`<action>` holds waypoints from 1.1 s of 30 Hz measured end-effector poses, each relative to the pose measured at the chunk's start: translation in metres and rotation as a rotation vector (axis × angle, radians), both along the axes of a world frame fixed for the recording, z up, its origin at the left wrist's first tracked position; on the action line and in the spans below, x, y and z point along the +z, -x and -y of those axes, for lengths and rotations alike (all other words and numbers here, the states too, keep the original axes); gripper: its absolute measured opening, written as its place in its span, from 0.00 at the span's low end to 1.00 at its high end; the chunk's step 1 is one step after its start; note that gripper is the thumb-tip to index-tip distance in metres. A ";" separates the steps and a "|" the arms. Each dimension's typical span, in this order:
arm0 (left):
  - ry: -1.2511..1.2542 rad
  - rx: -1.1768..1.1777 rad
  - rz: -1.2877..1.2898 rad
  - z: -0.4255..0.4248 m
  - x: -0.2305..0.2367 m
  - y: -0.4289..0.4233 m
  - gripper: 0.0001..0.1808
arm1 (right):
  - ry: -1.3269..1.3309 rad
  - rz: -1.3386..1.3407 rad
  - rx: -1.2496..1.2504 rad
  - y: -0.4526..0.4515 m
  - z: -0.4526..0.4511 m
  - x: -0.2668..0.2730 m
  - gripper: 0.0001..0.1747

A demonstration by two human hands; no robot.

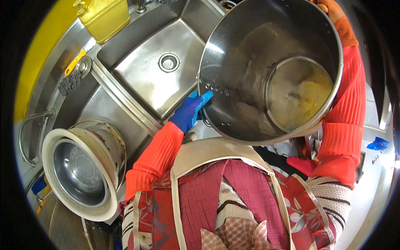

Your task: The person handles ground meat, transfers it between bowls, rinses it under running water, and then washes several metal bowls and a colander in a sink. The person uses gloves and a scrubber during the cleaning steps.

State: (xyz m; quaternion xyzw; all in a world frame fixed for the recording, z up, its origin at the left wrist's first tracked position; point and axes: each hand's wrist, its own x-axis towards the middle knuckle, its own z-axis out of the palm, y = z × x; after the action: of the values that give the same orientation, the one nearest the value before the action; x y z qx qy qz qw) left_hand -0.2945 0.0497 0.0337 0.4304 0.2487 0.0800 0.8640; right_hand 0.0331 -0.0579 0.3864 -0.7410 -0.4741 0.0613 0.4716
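A large, deep metal stockpot (250, 72) is tilted, its mouth facing me, with a yellowish patch at its bottom. My left hand (193, 109), in a blue glove, grips the near left rim, fingertips inside the wall. My right hand (332, 9) is at the pot's far right edge; its fingers are partly cut off by the picture's rim, and the forearm, in a red sleeve, runs along the pot's outside. Left of the pot is a stainless steel sink basin (150, 81) with a round drain (169, 62).
A white-rimmed basin with a metal bowl (81, 172) rests on a bucket (114, 140) at the left. Along the sink's back are a yellow jug (106, 22), a yellow-handled brush (75, 62), a grey scouring pad (70, 83) and a bent metal faucet (26, 125). A divider (125, 97) separates the basins.
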 end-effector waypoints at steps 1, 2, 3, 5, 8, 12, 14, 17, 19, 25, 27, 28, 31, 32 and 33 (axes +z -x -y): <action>-0.014 -0.009 -0.038 0.002 -0.007 -0.002 0.23 | 0.010 0.016 0.006 0.000 -0.002 -0.002 0.16; -0.004 0.022 0.018 0.006 -0.012 -0.006 0.24 | 0.019 0.029 0.003 0.000 -0.004 -0.004 0.16; -0.077 0.064 0.021 0.009 -0.014 -0.008 0.25 | 0.029 0.041 0.009 0.000 -0.005 -0.004 0.16; -0.194 0.139 0.002 0.016 -0.014 -0.009 0.25 | 0.038 0.065 0.012 0.000 -0.007 -0.005 0.16; -0.237 0.124 0.026 0.016 -0.004 -0.006 0.26 | 0.058 0.095 0.019 0.000 -0.009 -0.004 0.16; -0.418 -0.031 -0.059 -0.002 0.005 -0.007 0.28 | 0.078 0.118 0.040 -0.002 -0.009 -0.003 0.16; -0.651 -0.137 -0.268 -0.014 0.009 -0.012 0.32 | 0.089 0.118 0.045 -0.005 -0.010 -0.003 0.16; -1.254 0.337 -0.430 -0.016 0.022 -0.022 0.34 | 0.109 0.121 0.054 -0.008 -0.013 -0.002 0.16; -1.442 0.332 -0.149 -0.014 0.039 -0.029 0.32 | 0.122 0.142 0.057 -0.006 -0.015 -0.001 0.16; -1.647 -0.890 0.244 0.029 0.034 -0.093 0.29 | 0.170 0.223 0.065 0.014 -0.017 0.000 0.16; -1.840 -0.907 0.015 0.018 0.008 -0.100 0.33 | 0.167 0.317 0.098 0.015 -0.017 -0.001 0.16; -1.887 -0.915 -0.121 0.007 -0.003 -0.106 0.34 | 0.163 0.407 0.130 0.013 -0.017 -0.001 0.16; -2.334 -0.299 -0.247 -0.046 -0.013 -0.109 0.40 | 0.083 0.850 0.299 -0.001 -0.021 0.000 0.16; -2.374 -0.214 -0.229 -0.059 -0.007 -0.108 0.40 | 0.063 0.490 0.222 -0.008 -0.025 0.003 0.16; -2.307 -0.175 -0.166 -0.066 0.002 -0.109 0.39 | 0.043 0.129 0.143 -0.016 -0.030 0.006 0.17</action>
State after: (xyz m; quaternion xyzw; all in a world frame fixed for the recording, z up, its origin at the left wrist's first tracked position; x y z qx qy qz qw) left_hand -0.1858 0.1155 0.0356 0.9821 0.0532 0.1709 -0.0581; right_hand 0.0490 -0.0283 0.3920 -0.7176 -0.5539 0.0571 0.4184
